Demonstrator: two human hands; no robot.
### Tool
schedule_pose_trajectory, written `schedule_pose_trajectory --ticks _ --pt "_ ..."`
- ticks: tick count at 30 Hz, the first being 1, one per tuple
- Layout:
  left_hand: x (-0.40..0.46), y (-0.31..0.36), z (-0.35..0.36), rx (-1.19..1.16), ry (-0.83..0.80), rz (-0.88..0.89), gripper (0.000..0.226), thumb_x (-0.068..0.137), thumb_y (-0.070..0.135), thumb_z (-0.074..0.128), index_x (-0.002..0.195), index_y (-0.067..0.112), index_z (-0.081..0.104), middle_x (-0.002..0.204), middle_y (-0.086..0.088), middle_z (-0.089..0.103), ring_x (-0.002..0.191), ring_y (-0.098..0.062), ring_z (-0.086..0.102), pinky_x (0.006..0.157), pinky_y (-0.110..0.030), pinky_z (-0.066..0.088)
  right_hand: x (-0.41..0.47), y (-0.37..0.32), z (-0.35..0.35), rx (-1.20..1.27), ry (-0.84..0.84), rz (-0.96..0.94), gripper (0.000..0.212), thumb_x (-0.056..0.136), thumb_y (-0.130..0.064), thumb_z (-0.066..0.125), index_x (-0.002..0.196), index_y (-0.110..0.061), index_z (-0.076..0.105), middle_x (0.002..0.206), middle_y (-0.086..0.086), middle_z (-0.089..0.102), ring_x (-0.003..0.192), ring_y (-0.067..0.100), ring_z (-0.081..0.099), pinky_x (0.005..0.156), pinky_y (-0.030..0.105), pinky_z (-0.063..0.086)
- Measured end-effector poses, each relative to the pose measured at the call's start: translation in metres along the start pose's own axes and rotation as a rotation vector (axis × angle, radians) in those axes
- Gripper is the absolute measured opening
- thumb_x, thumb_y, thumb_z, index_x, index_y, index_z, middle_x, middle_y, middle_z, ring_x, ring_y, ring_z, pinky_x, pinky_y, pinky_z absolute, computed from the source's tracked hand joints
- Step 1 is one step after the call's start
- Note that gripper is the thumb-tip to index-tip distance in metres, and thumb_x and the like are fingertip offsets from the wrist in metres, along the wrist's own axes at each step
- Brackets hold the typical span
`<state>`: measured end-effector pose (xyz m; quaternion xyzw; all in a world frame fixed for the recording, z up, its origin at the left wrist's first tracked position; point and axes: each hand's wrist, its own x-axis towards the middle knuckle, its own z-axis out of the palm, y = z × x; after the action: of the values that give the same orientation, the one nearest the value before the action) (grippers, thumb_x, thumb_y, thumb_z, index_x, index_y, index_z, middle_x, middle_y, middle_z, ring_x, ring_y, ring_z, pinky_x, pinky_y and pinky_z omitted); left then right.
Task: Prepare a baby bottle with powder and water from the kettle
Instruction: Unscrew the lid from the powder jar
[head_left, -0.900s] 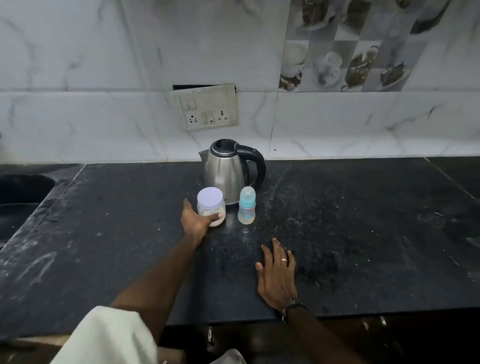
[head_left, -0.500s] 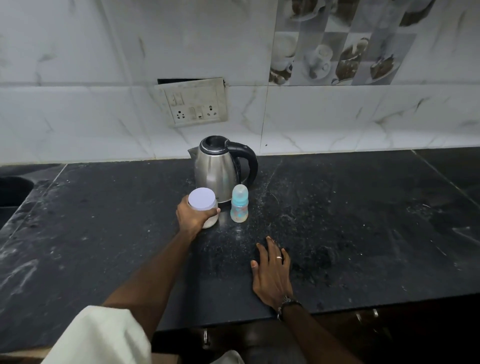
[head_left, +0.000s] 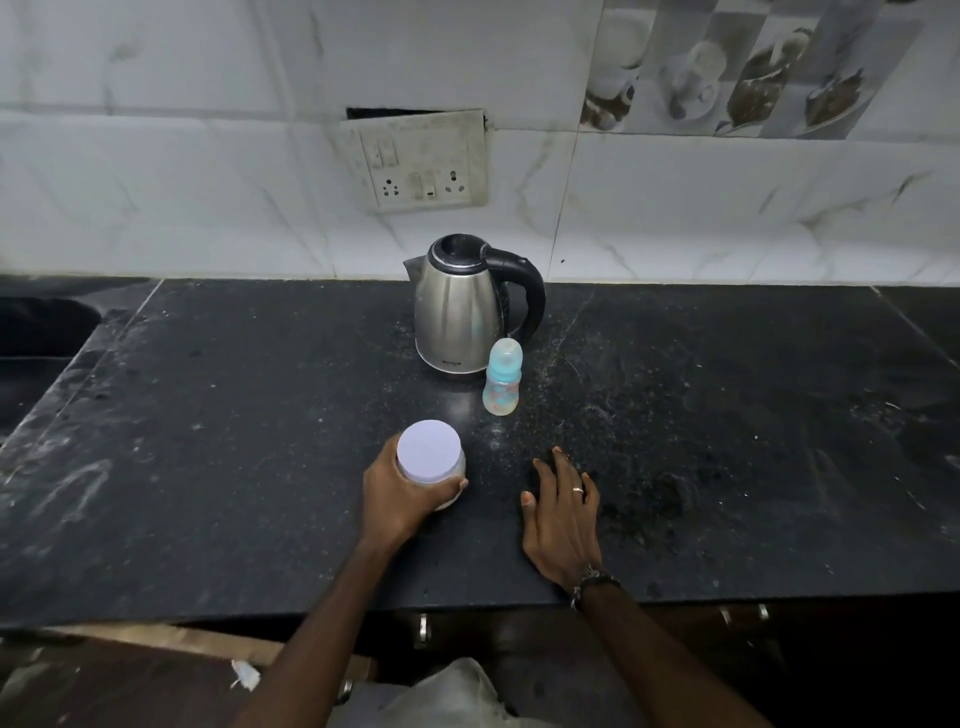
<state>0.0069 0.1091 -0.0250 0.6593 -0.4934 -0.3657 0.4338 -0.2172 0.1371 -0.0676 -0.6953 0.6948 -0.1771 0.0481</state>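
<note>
Black stone desk (head_left: 208, 467), dusty; white marble-tile wall, socket plate (head_left: 421, 161) upper centre. Kettle (head_left: 462, 306), baby bottle (head_left: 502, 384) centre. Left hand (head_left: 400, 493) fingers grip lidded jar (head_left: 430, 457), seemingly powder; right hand (head_left: 563, 514) flat, fingers spread.

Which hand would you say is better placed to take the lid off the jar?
The right hand: it lies free on the counter beside the jar, which the left hand grips.

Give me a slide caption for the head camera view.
Left hand grips lidded powder jar; right hand rests on counter near kettle, baby bottle.
</note>
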Motion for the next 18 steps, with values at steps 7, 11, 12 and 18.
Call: schedule_pose_trajectory --ticks 7,11,12,18 --pt "-0.022 -0.008 -0.004 -0.037 -0.003 0.033 0.110 0.033 0.062 0.090 0.131 0.019 0.063 0.125 0.004 0.070 0.117 -0.018 0.064 0.100 -0.041 0.056 0.001 -0.001 0.001 -0.011 0.007 0.001 0.048 0.096 -0.037 0.035 0.135 -0.013 0.048 0.152 0.015 0.038 0.134 0.031 0.042 0.109 0.053 0.027" --pt "-0.028 -0.012 -0.001 -0.078 -0.022 0.038 0.110 0.035 0.057 0.095 0.134 0.025 0.058 0.130 0.009 0.066 0.122 -0.014 0.061 0.105 -0.037 0.052 0.001 -0.002 0.000 0.034 0.042 0.027 0.047 0.096 -0.036 0.035 0.134 -0.013 0.049 0.152 0.014 0.037 0.133 0.030 0.043 0.109 0.053 0.026" --pt "-0.030 -0.013 -0.001 -0.080 -0.023 0.040 0.110 0.036 0.055 0.096 0.135 0.027 0.057 0.131 0.010 0.066 0.123 -0.014 0.060 0.106 -0.037 0.051 0.002 -0.005 -0.002 0.064 0.081 0.038 0.046 0.095 -0.035 0.036 0.133 -0.013 0.049 0.151 0.014 0.038 0.133 0.031 0.044 0.108 0.054 0.027" --pt "-0.030 -0.019 0.000 -0.099 0.006 0.037 0.101 0.037 0.050 0.097 0.129 0.031 0.059 0.126 0.009 0.069 0.118 -0.011 0.065 0.102 -0.034 0.054 0.039 -0.073 -0.054 0.309 0.149 -0.104 0.034 0.092 -0.034 0.053 0.120 -0.014 0.056 0.132 0.009 0.052 0.104 0.029 0.061 0.085 0.043 0.050"
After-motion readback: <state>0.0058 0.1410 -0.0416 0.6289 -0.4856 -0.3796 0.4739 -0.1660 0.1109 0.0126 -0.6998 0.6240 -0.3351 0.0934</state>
